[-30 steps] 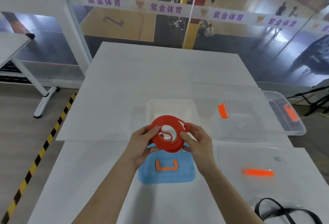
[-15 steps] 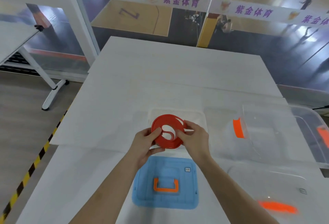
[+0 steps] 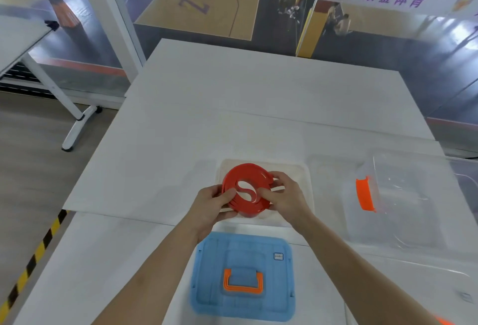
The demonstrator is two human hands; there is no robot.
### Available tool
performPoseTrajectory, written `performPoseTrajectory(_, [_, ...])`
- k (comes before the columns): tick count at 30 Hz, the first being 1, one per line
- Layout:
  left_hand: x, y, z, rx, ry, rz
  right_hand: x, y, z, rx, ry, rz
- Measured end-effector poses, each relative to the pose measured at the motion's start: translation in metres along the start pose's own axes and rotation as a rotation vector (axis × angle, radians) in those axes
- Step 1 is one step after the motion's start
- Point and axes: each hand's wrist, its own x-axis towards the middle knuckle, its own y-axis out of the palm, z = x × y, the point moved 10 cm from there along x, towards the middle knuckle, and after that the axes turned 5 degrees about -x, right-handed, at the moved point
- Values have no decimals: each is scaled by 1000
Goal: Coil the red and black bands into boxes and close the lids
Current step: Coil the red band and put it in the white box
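The red band (image 3: 245,182), wound into a flat coil, sits between both hands just above the open white box (image 3: 301,177). My left hand (image 3: 213,207) pinches the coil's left rim. On the right rim, my right hand (image 3: 284,199) grips with thumb inside the loop. A blue lid (image 3: 243,252) with an orange handle (image 3: 243,283) lies flat on the table, nearer me than the box. The black band is out of view.
A clear box (image 3: 403,211) with an orange latch (image 3: 364,196) stands to the right, a clear lid (image 3: 419,280) nearer me beside it. The white table (image 3: 258,97) stretches away to a glass wall. Another table's leg (image 3: 75,128) stands on the floor at left.
Both hands have carried the coiled red band forward, from over the blue lid to just above the white box. The view has tilted so the black band has left the frame.
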Motion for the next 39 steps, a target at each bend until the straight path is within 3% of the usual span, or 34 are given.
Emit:
performPoseTrajectory(8, [3,5,-5,-95,70,-35,-2,-4,-4,279,74,70])
performPoseTrajectory(17, [9,-3,-18,186,95,-8,7,-1,-17,360,118,28])
performPoseTrajectory(21, [12,-9,-17,118,43,-25,13,-1,-28,396,167,38])
performPoseTrajectory(25, [18,-18,-19,173,103,-99,15,1,-36,446,185,65])
performPoseTrajectory(29, [24,-19,-28,485,207,-128,20,2,-42,442,200,47])
performPoseTrajectory(33, [26,-35,-48,811,387,-353,32,0,-48,400,228,25])
performPoseTrajectory(39, [46,-29,-20,929,195,-249,59,15,-61,264,287,4])
